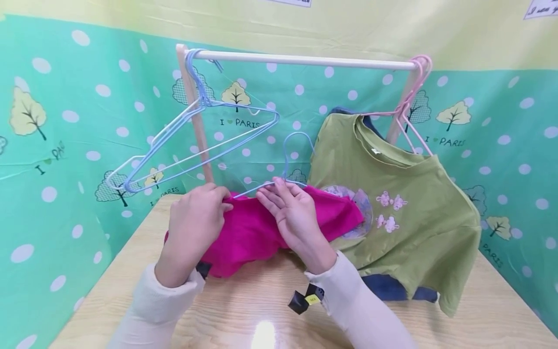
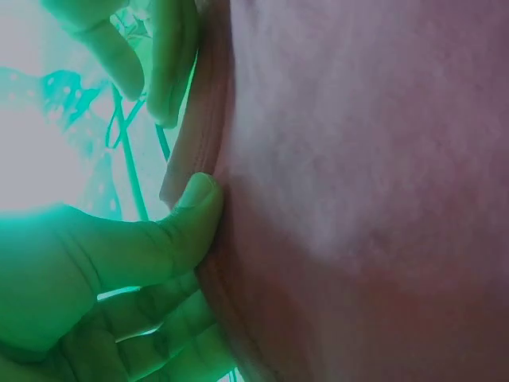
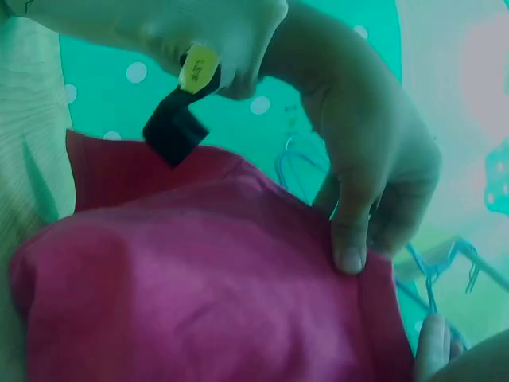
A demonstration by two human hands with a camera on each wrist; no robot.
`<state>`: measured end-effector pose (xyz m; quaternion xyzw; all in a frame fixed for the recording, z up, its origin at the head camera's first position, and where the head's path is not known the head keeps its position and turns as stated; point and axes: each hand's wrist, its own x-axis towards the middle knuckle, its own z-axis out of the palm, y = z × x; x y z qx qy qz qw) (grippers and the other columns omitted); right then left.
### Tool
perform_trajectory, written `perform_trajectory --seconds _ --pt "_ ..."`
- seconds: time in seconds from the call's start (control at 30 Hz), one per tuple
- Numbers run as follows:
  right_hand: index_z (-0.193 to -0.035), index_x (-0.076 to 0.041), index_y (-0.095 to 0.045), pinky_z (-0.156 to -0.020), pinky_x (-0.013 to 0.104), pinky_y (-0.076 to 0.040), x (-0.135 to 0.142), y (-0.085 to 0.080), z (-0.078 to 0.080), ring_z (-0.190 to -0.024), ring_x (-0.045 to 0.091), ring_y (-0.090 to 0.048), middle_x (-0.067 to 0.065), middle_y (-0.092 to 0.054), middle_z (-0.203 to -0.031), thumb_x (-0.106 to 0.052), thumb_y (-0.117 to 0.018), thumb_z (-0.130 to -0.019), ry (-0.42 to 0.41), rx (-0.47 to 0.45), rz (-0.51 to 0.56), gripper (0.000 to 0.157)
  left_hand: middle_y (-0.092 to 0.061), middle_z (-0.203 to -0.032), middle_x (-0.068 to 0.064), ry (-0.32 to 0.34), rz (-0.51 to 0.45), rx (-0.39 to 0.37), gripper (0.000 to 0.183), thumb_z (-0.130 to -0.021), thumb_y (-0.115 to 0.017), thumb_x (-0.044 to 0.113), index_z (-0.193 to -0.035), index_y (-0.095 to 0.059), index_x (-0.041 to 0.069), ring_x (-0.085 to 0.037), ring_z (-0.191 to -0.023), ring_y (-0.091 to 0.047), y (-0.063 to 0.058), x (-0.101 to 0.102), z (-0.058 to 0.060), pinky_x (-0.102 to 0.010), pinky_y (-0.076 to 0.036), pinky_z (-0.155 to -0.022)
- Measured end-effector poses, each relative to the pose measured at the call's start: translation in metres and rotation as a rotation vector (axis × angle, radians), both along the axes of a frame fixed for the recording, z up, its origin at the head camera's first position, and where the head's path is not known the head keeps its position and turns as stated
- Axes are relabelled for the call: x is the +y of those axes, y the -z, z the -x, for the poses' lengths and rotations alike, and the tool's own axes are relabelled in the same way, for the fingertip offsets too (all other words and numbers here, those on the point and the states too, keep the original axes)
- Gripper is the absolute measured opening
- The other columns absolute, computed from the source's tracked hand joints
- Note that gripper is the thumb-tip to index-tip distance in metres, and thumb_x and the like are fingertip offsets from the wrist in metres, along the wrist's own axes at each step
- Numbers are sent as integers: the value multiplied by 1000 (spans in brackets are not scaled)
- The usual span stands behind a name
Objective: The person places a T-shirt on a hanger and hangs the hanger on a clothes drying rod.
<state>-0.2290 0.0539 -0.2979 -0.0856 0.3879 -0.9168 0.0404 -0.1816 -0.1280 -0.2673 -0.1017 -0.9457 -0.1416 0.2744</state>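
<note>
A magenta shirt (image 1: 248,228) is held up over the table, with a blue hanger (image 1: 285,155) at its neckline, hook upward. My left hand (image 1: 196,223) pinches the neckline's left side. In the left wrist view, the left thumb (image 2: 199,199) presses on the edge and the fingers lie behind the cloth. My right hand (image 1: 292,213) is at the hanger's neck, thumb and fingertips about the wire beside the collar. The right wrist view shows the left hand (image 3: 382,159) on the shirt edge (image 3: 378,310) and right fingertips (image 3: 433,342) near the hanger. The hanger's lower part is hidden inside the shirt.
Behind stands a rack with a white bar (image 1: 305,59). Blue and white hangers (image 1: 205,102) hang at its left end. At the right, a green shirt (image 1: 418,203) hangs on a pink hanger (image 1: 405,106), with dark blue cloth (image 1: 383,286) behind it. Below is the wooden table (image 1: 244,300).
</note>
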Motion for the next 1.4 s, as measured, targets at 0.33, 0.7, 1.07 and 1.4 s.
perform_trajectory --seconds 0.33,0.7,1.07,1.4 --pt "-113 4 -60 -90 41 -59 -16 -27 -2 -90 22 -71 16 -67 -100 -9 -59 -104 35 -28 -209 16 -74 -92 -4 154 -50 -161 21 -84 -86 17 -103 -79 9 -21 -77 -68 -16 -28 -6 -42 -56 -66" --pt "-112 3 -52 -94 39 -58 -13 -65 -4 -86 21 -65 16 -58 -100 -9 -49 -108 -12 34 -421 13 -69 -125 -10 323 -71 -411 55 -94 -72 46 -131 -67 6 -34 -116 -63 -24 -67 -3 -56 -52 -95" --pt "-97 -2 -51 -75 27 -56 -1 -94 8 -78 18 -55 10 -53 -91 -10 -46 -109 71 78 -609 16 -59 -137 -24 289 -57 -518 66 -103 -58 48 -145 -52 -2 -46 -127 -55 -2 -81 28 -63 -47 -101" --pt "-94 -1 -52 -68 24 -51 29 -121 15 -72 15 -50 7 -50 -86 -10 -44 -110 155 129 -775 20 -52 -138 -39 168 -24 -578 77 -104 -55 46 -147 -39 -16 -55 -126 -51 25 -106 65 -65 -46 -98"
